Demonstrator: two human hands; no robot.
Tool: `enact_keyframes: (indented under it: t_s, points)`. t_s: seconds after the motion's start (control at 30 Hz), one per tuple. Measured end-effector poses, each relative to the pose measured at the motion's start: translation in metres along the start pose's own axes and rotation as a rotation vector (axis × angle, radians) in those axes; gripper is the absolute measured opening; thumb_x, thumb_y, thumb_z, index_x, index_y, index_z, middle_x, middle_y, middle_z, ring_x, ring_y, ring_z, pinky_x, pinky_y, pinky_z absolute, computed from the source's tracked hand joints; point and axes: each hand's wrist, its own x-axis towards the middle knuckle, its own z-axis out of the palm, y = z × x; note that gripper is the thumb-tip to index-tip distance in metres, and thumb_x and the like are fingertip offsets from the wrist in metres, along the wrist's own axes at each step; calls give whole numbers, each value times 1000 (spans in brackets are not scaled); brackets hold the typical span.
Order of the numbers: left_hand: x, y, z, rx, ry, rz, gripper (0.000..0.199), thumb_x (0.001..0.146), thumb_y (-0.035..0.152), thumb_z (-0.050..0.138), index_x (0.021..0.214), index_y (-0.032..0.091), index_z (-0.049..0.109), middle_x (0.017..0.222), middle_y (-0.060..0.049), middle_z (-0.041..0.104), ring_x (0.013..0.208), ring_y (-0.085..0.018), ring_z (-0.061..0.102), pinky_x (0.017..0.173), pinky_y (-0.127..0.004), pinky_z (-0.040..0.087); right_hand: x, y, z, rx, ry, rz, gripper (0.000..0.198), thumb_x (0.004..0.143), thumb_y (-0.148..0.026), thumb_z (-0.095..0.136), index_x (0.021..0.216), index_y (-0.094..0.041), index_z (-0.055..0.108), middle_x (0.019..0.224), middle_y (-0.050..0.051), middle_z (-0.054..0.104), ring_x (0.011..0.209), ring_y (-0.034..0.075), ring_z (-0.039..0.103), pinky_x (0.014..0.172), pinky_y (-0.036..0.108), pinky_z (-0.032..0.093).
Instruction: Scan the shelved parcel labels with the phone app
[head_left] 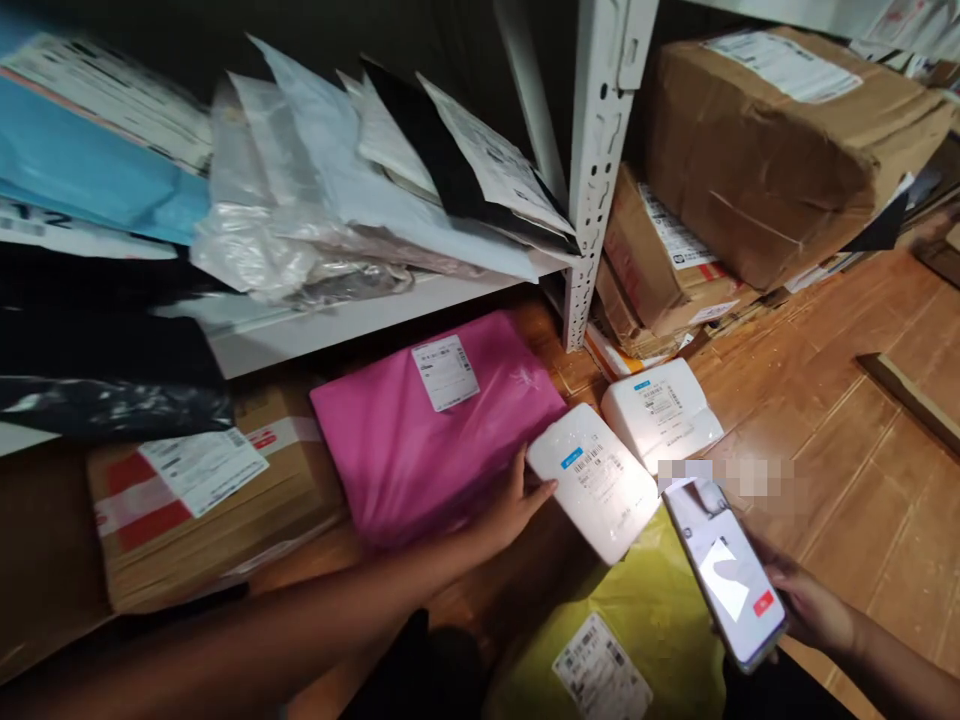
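Observation:
My left hand (529,492) grips the left edge of a white parcel (600,520), its thumb on top and its other fingers partly hidden. The parcel's upper face carries a printed label with a blue mark, brightly lit. In my right hand (806,600) is a smartphone (726,575), tilted, its lit screen facing me with a red button near the bottom. The phone's top end is close to the white parcel's right corner. Just behind lies a second white parcel (664,415), also labelled. Under the phone and the held parcel sits a yellow parcel (660,610).
A pink parcel (390,440) and a taped cardboard box (292,490) lie left, below a white shelf (277,335) loaded with mailing bags. A perforated metal post (589,190) stands mid-scene. Stacked to its right is a large cardboard box (765,170); wooden floor (847,480) extends there.

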Motion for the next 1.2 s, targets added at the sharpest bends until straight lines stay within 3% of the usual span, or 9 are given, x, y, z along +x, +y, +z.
enact_keyframes:
  t_s: [0.13,0.33,0.43,0.53,0.67,0.83,0.97,1.1,1.2]
  points:
    - [31,12,-2,-20,52,180,78,87,49,53,153,22,22,160,-14,40,148,-29,36,121,-48,31,21,9,13,4,-89,-82,100,69,-57,80,155,-36,33,109,6,72,82,26,71,67,37,56]
    - [43,14,-5,-47,-14,161,79,82,45,58,152,24,27,149,-12,51,137,-30,49,114,-47,42,34,6,31,-80,-266,-118,96,69,-54,81,152,-37,36,125,6,64,109,31,63,96,51,48]
    - [29,13,-10,117,123,177,73,87,45,55,150,20,30,136,-15,55,125,-31,55,107,-49,48,34,6,35,-83,-320,-111,95,68,-52,84,150,-36,39,120,5,66,106,29,64,91,46,50]
    - [21,27,-19,413,291,384,63,92,48,49,146,16,39,127,-17,53,121,-32,54,108,-53,45,33,14,30,-56,-288,-101,90,68,-51,85,146,-35,44,118,4,68,98,25,67,81,37,53]
    - [41,70,-13,679,186,694,56,94,49,49,139,16,49,136,-19,49,127,-34,47,110,-54,41,31,30,12,29,-152,-138,89,68,-51,86,146,-37,44,113,2,70,86,22,71,77,36,56]
    - [75,106,40,849,89,685,71,80,51,69,135,9,54,152,-27,36,145,-45,28,121,-65,19,32,23,-9,84,-131,-151,99,72,-55,83,152,-36,29,105,4,72,75,22,76,65,34,59]
    - [71,88,62,862,97,802,56,84,48,65,127,13,56,140,-22,50,140,-39,39,122,-61,24,46,-7,-17,10,-34,-281,89,78,-61,77,149,-38,28,98,2,71,63,18,73,48,24,55]
    - [54,61,48,809,320,1034,33,92,42,53,112,15,54,119,-17,58,129,-33,47,114,-57,39,65,-38,-19,-57,-11,-310,81,82,-67,69,144,-35,28,99,2,69,59,17,72,38,20,51]
    - [47,55,33,836,326,1164,25,90,35,52,106,16,54,112,-16,58,119,-32,52,108,-55,45,75,-52,-21,-108,-14,-329,79,83,-69,67,142,-35,27,103,3,69,60,17,72,37,20,52]
